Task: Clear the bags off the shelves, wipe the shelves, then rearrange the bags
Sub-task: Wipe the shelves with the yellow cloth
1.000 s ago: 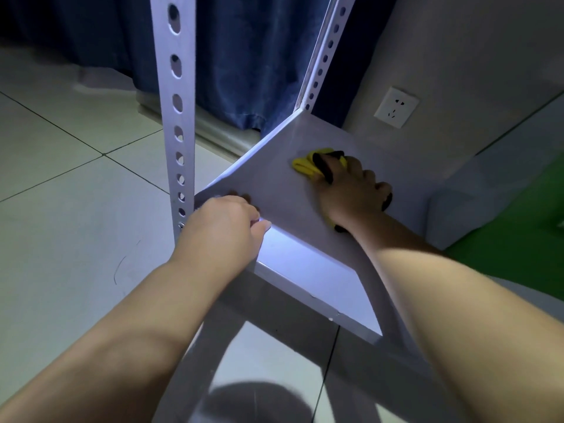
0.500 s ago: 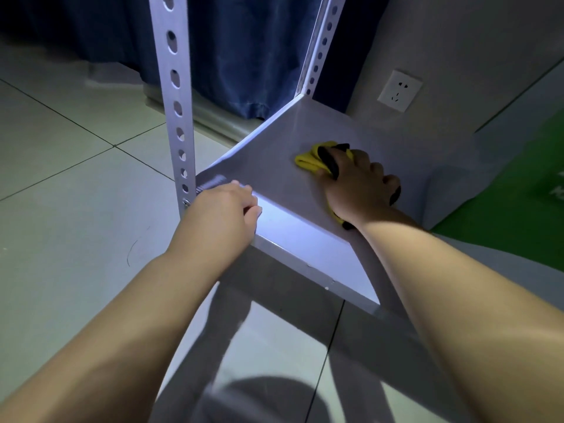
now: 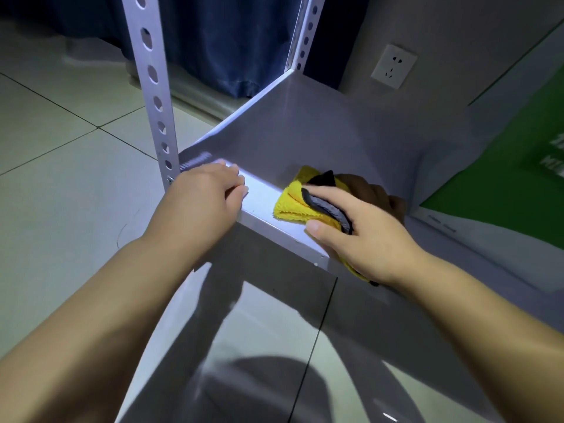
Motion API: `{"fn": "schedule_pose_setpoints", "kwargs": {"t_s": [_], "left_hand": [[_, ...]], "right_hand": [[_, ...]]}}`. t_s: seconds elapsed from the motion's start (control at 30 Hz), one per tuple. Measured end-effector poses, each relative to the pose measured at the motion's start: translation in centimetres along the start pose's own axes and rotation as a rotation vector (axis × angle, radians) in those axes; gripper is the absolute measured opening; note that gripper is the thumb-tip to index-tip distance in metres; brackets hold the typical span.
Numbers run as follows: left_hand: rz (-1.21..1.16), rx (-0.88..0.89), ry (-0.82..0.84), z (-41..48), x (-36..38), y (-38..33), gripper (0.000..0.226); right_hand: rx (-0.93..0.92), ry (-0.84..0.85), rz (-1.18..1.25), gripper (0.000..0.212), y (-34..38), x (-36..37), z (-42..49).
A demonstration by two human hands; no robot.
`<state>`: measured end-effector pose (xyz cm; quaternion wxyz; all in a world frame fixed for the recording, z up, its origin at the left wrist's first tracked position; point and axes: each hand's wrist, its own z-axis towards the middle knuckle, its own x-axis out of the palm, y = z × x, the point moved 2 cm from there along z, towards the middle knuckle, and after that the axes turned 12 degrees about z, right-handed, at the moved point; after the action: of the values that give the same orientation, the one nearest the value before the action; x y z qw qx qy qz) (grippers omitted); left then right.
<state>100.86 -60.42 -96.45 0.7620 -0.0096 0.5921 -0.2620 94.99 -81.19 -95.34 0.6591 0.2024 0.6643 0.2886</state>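
Observation:
A low grey metal shelf (image 3: 305, 132) lies bare, with no bag on it. My right hand (image 3: 363, 230) presses a folded yellow cloth (image 3: 291, 204) with a dark grey edge onto the shelf's front lip. My left hand (image 3: 204, 199) grips that same front lip near the left corner, beside the perforated upright post (image 3: 152, 87). A green and white bag (image 3: 503, 190) sits to the right of the shelf, partly cut off by the frame.
A second perforated post (image 3: 303, 35) rises at the shelf's back corner. Dark blue curtain (image 3: 225, 41) hangs behind. A wall socket (image 3: 393, 65) is on the grey wall. Pale floor tiles (image 3: 61, 178) spread to the left and below.
My right hand has dragged the yellow cloth from the middle of the shelf forward to its front lip. My left hand has stayed on the front corner.

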Motion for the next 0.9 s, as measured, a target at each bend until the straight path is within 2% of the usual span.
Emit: {"fn": "schedule_pose_setpoints", "kwargs": {"t_s": [0.1, 0.27, 0.4, 0.53, 0.7, 0.8, 0.9], "left_hand": [[-0.006, 0.011, -0.007, 0.1, 0.1, 0.0, 0.021], [0.020, 0.027, -0.014, 0.0, 0.1, -0.2, 0.022], [-0.001, 0.060, -0.021, -0.4, -0.2, -1.7, 0.012], [0.054, 0.142, 0.071, -0.5, -0.2, -3.5, 0.013], [0.062, 0.127, 0.244, -0.7, -1.8, -5.8, 0.017], [0.083, 0.139, 0.249, -1.3, -3.4, -6.7, 0.020], [0.009, 0.069, 0.210, -1.7, -5.6, -6.4, 0.023]], "right_hand": [[-0.022, 0.021, -0.052, 0.050, 0.1, 0.1, -0.9], [-0.048, 0.047, -0.058, 0.042, 0.7, -0.2, -2.2], [-0.083, 0.095, -0.202, 0.042, 1.0, -0.6, -3.7], [-0.113, 0.115, -0.341, 0.045, 0.9, -1.6, -6.1], [0.001, 0.108, -0.321, 0.040, 1.1, -3.6, -6.9], [0.042, 0.076, -0.265, 0.035, 1.8, -4.2, -6.6], [0.105, 0.040, -0.150, 0.035, 2.7, -4.8, -6.1]]}}
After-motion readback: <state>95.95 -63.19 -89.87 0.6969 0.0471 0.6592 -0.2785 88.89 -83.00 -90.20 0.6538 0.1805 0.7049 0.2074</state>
